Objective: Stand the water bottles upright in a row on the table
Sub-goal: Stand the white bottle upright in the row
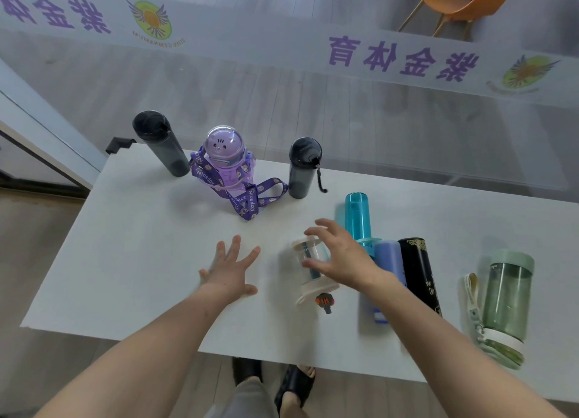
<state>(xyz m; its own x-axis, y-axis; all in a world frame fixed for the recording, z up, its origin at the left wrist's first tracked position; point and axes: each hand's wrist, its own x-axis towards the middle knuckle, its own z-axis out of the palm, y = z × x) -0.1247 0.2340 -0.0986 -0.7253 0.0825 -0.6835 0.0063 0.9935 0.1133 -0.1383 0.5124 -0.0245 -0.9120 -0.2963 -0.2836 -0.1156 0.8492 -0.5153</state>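
Observation:
Three bottles stand upright along the far edge of the white table [131, 261]: a dark grey bottle [161, 145], a purple bottle with a domed lid and strap [226, 160], and a second dark grey bottle [302, 170]. A clear bottle with white ends [310, 254] lies on its side at the middle. My right hand [341, 254] hovers over it with fingers spread, touching or nearly touching it. My left hand [230, 270] is spread open above the table to its left, holding nothing. A teal bottle [357, 217], a blue-purple bottle [387, 261], a black bottle [418, 270] and a green bottle [507, 301] lie on the right.
A glass wall with purple lettering runs behind the table. An orange chair [460, 0] stands beyond it at the top right. The table's near edge is close to my legs, and my feet in black sandals [294, 383] show below it.

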